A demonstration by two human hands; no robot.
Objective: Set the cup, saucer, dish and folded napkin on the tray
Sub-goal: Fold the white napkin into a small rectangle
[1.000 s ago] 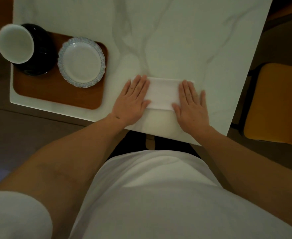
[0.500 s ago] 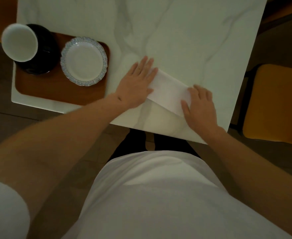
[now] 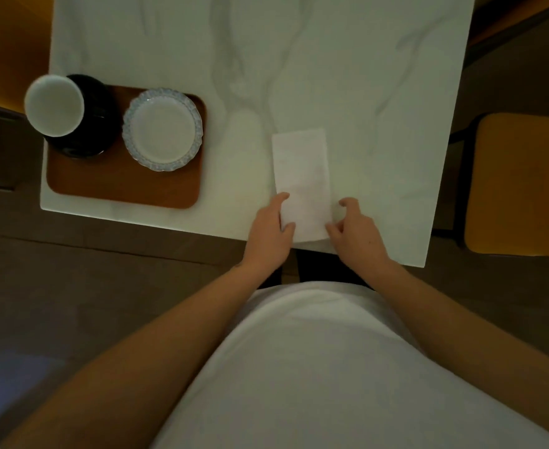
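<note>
Between the two sets of fingers, at the near table edge: folded white paper napkin [image 3: 300,176], long axis running away from the body, lying flat on white marble-veined tabletop [image 3: 347,76]. Left hand [image 3: 271,236] at its near left edge, thumb and curled fingers touching, apparently pinching, the paper. Right hand [image 3: 356,233] just beside the near right corner, fingers loosely curled; contact with the paper impossible to tell. Well left of the left fingers: rounded brown wooden tray [image 3: 121,189], already carrying a white cup [image 3: 54,105] on a glossy black saucer [image 3: 99,124] and a white scalloped dish with blue rim [image 3: 162,129]. Napkin not yet on tray. Risks, judged: thin paper lifted by one edge likely to droop and fall open, spoiling the fold; near end close to the table edge, so a careless drag could slide it off; free tray space mostly on the near side of the dish, so a hasty placement could nudge the dish or overhang the rim. Count: napkin one, tray one, cup one, saucer one, dish one, hands two.
</note>
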